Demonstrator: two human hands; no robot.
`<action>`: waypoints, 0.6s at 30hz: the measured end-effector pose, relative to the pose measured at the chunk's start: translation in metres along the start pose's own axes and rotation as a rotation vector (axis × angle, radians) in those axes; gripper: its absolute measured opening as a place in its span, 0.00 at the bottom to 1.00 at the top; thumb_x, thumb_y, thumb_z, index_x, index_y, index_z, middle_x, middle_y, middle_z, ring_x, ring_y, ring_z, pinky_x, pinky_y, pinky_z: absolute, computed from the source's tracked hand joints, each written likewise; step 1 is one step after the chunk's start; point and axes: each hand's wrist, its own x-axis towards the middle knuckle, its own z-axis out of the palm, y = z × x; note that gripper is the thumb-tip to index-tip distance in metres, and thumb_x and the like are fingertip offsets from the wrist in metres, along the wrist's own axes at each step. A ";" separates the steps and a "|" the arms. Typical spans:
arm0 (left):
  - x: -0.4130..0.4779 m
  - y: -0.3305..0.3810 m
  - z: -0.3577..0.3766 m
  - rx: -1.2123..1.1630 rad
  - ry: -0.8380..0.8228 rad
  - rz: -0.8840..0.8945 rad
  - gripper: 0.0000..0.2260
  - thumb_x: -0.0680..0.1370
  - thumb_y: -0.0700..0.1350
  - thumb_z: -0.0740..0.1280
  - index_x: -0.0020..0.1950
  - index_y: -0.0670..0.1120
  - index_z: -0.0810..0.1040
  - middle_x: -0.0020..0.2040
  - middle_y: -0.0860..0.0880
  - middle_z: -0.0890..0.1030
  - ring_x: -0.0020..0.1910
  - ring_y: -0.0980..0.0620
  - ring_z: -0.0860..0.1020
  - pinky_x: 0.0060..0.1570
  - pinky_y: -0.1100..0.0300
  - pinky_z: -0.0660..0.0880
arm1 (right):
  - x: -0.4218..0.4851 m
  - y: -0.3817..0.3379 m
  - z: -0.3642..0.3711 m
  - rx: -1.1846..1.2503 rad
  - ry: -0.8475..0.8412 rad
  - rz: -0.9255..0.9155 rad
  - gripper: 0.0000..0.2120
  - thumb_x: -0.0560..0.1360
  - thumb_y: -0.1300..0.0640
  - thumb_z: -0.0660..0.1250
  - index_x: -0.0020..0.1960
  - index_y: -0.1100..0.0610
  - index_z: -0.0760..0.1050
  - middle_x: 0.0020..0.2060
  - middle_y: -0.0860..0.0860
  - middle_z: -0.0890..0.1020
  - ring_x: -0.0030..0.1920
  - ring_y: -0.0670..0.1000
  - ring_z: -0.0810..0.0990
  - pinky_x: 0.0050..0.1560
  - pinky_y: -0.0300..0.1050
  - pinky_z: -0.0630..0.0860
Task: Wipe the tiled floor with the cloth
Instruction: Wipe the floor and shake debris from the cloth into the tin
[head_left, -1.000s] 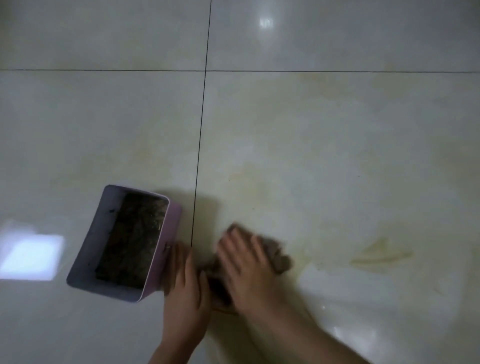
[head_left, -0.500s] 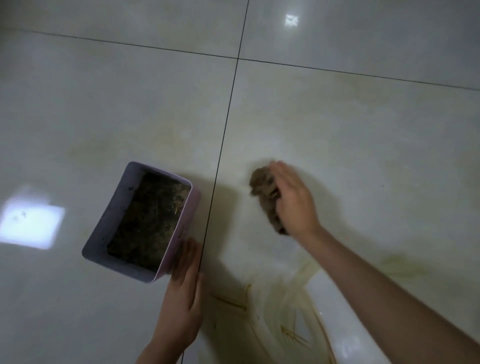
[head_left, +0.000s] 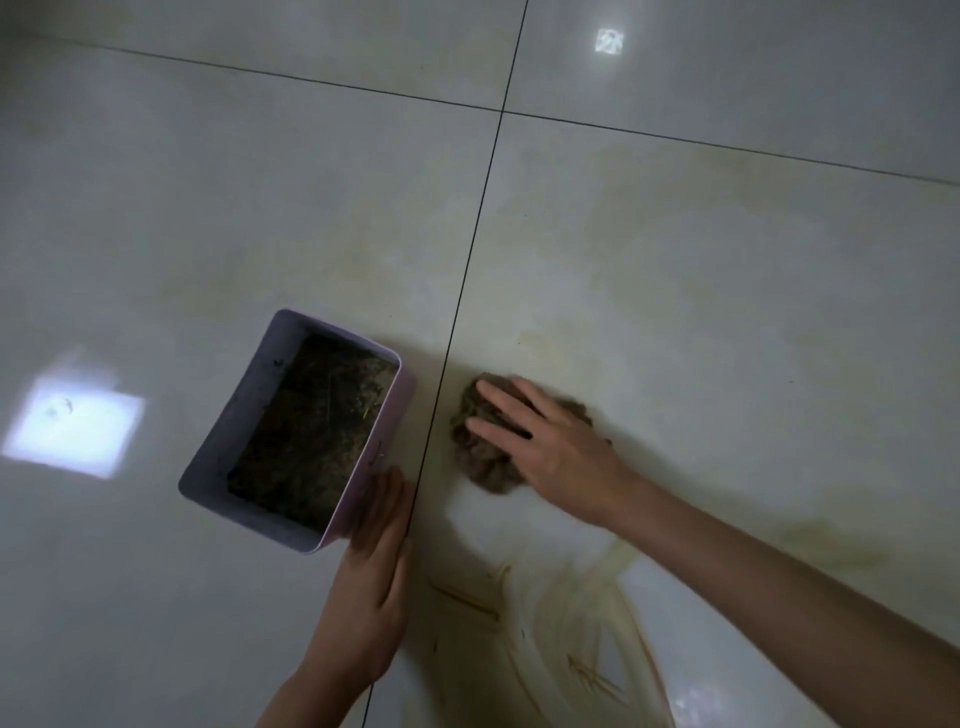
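Glossy pale tiled floor (head_left: 727, 312), crossed by dark grout lines (head_left: 467, 270) and smeared yellowish on the tile right of the long line. Pressed flat on a crumpled brown cloth (head_left: 482, 467): right hand (head_left: 556, 447), palm down, fingers straight and slightly spread, nothing pinched. Cloth wadded on the floor just right of the grout line, partly hidden under palm and fingers. Right forearm bare, reaching in from the lower right corner. Just across the line to the left, a lilac rectangular tub (head_left: 244, 415), open-topped, holding dark crumbly debris (head_left: 317, 426) with a few straw-like bits. Left hand (head_left: 374, 587) flat on the tile at the tub's near right corner, fingers straight and together, tips blurred against the tub's wall; touching it or only beside it, cannot tell. Nearer than the cloth, thin brownish streaks (head_left: 545, 623) fanning over a wet sheen. Far left, a bright square reflection (head_left: 72, 431); top right, a small light spot (head_left: 609, 40).
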 end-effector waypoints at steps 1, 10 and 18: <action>0.000 0.000 -0.001 0.001 -0.001 0.007 0.23 0.82 0.36 0.55 0.76 0.44 0.53 0.78 0.53 0.51 0.77 0.61 0.47 0.73 0.69 0.44 | 0.002 0.009 -0.003 -0.005 0.058 -0.067 0.20 0.76 0.68 0.59 0.66 0.62 0.75 0.69 0.61 0.72 0.67 0.65 0.72 0.65 0.60 0.72; 0.000 0.005 -0.006 -0.010 -0.026 0.024 0.23 0.82 0.34 0.55 0.75 0.44 0.53 0.77 0.54 0.51 0.74 0.68 0.45 0.72 0.72 0.43 | 0.047 0.078 -0.021 0.126 0.210 0.623 0.24 0.80 0.58 0.61 0.74 0.63 0.62 0.77 0.59 0.58 0.77 0.62 0.54 0.76 0.56 0.50; 0.001 0.006 -0.003 -0.285 0.048 -0.143 0.23 0.82 0.34 0.54 0.76 0.48 0.56 0.77 0.57 0.56 0.76 0.63 0.53 0.74 0.67 0.49 | -0.063 -0.110 0.064 0.404 -0.059 -0.055 0.21 0.84 0.58 0.47 0.67 0.57 0.75 0.70 0.53 0.72 0.75 0.56 0.63 0.76 0.52 0.55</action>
